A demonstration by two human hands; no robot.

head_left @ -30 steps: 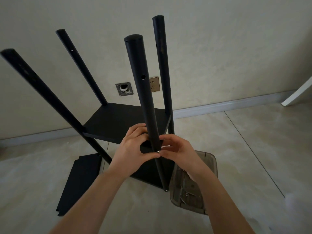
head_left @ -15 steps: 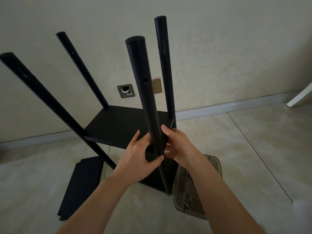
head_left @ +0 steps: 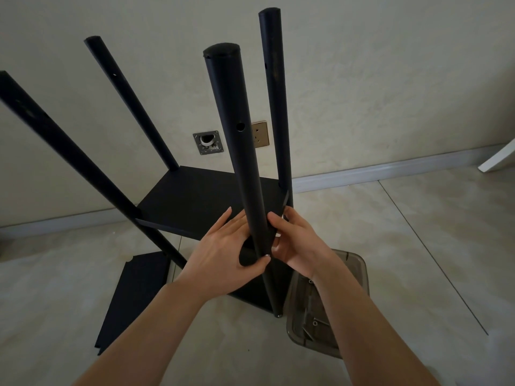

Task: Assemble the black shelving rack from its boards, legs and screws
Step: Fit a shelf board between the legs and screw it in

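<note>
A half-built black rack stands on a pale tiled floor (head_left: 390, 246) by a cream wall. Four black legs rise from it; the nearest leg (head_left: 239, 151) has a round hole partway up. A black board (head_left: 200, 201) is fixed between the legs. The left hand (head_left: 223, 254) and right hand (head_left: 298, 243) cup the nearest leg where it meets the board, the left thumb touching a small silver screw head (head_left: 266, 256). A loose board (head_left: 133, 296) lies flat on the floor, left. A clear plastic tray (head_left: 356, 268) of screws sits right.
</note>
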